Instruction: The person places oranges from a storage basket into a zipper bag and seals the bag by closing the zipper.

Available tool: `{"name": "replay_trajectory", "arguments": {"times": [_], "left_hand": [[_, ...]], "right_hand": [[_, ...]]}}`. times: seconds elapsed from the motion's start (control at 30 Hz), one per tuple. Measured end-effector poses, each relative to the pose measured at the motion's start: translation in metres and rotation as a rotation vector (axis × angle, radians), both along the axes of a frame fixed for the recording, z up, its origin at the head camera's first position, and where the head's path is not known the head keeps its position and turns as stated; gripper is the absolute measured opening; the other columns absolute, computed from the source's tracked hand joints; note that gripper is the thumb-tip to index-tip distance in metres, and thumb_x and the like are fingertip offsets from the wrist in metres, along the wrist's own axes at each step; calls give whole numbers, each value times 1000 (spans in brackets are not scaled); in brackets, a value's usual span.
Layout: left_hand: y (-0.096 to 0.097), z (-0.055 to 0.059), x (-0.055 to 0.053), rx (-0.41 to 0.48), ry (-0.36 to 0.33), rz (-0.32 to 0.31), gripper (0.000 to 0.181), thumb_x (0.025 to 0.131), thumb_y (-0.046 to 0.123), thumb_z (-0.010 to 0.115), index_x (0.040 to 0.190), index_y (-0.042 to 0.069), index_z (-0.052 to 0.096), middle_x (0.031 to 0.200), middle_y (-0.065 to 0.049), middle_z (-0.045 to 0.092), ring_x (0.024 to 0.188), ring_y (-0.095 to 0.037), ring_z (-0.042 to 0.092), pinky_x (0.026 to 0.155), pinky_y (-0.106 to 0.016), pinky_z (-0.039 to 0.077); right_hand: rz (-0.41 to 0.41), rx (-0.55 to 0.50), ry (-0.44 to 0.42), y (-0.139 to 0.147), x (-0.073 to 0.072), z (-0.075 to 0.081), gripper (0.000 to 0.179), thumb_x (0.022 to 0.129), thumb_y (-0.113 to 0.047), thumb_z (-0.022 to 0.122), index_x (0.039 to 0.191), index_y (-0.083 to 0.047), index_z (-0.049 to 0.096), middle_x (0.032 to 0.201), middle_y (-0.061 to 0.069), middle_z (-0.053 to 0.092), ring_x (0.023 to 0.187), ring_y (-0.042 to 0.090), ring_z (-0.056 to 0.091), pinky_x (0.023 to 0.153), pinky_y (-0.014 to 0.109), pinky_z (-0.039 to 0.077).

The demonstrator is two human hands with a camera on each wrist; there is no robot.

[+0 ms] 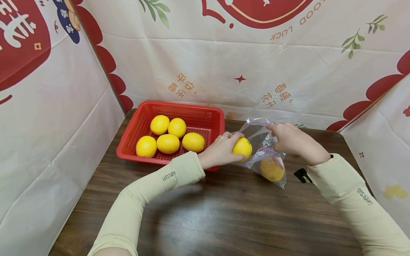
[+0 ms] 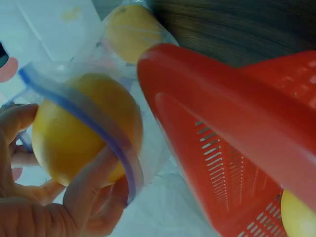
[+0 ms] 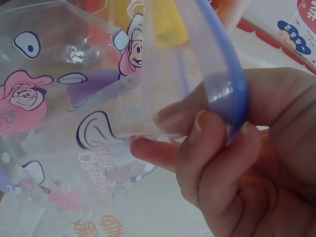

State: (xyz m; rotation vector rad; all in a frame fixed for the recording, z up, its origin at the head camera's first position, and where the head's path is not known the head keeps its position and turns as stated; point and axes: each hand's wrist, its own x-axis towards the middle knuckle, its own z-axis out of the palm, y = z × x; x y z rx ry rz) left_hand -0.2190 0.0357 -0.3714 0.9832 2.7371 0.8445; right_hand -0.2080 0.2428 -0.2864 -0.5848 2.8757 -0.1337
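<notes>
My left hand (image 1: 219,151) grips a yellow orange (image 1: 242,148) at the mouth of a clear zip bag (image 1: 256,132). In the left wrist view, the bag's blue zip strip (image 2: 91,121) crosses over this orange (image 2: 64,140), with part of the fruit behind the film. My right hand (image 1: 293,142) pinches the opposite side of the bag's mouth between thumb and fingers, seen close in the right wrist view. Pink cartoon prints (image 3: 22,101) cover the film. Another orange (image 1: 272,169) lies in the bag's lower end, on the table.
Left of the bag stands a red plastic basket (image 1: 184,104) with several oranges (image 1: 168,143) inside; its near right corner is close to my left hand. A small black tag (image 1: 302,175) shows by my right sleeve. Printed cloth walls (image 1: 205,67) enclose the dark wooden table (image 1: 224,220).
</notes>
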Motion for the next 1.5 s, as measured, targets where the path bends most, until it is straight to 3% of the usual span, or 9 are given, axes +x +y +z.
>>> {"name": "replay_trajectory", "arguments": {"times": [0.17,0.47,0.83,1.03,1.27,1.5], "left_hand": [[2,-2,0,-80,65,5,62,76,40,68,127,16,43,103,-4,53,92,-17,46,74,-26,41],[4,6,-2,-134,-22,5,68,73,33,72,131,15,41,102,-7,52,91,-20,44,74,-28,40],[7,10,-3,-201,-62,2,97,67,29,80,141,8,22,124,-24,41,106,-34,44,84,-38,47],[11,13,-3,-234,-68,9,103,66,31,80,143,3,17,133,-27,34,114,-37,41,92,-40,44],[13,19,-3,-235,-20,-19,105,67,33,79,143,-1,16,137,-28,31,122,-37,39,97,-40,39],[8,16,-1,-220,-11,-6,107,65,40,79,144,2,17,138,-24,33,121,-34,41,90,-41,45]], "right_hand": [[-4,11,-19,0,3,3,64,61,5,61,123,11,47,96,23,63,83,34,58,60,36,44],[-7,27,-32,-5,9,10,63,63,6,62,124,10,46,91,17,62,65,22,48,51,29,36],[9,17,12,-7,8,14,61,63,4,63,122,9,48,95,22,63,82,33,58,63,39,45],[-14,18,0,-4,6,15,64,64,0,64,125,9,46,98,22,63,86,34,58,70,45,47],[-52,12,-44,3,2,14,71,64,-1,65,129,10,40,105,27,60,81,31,58,66,41,46],[-44,-7,-53,3,1,11,70,64,0,65,129,10,40,104,27,60,73,25,55,62,38,45]]}}
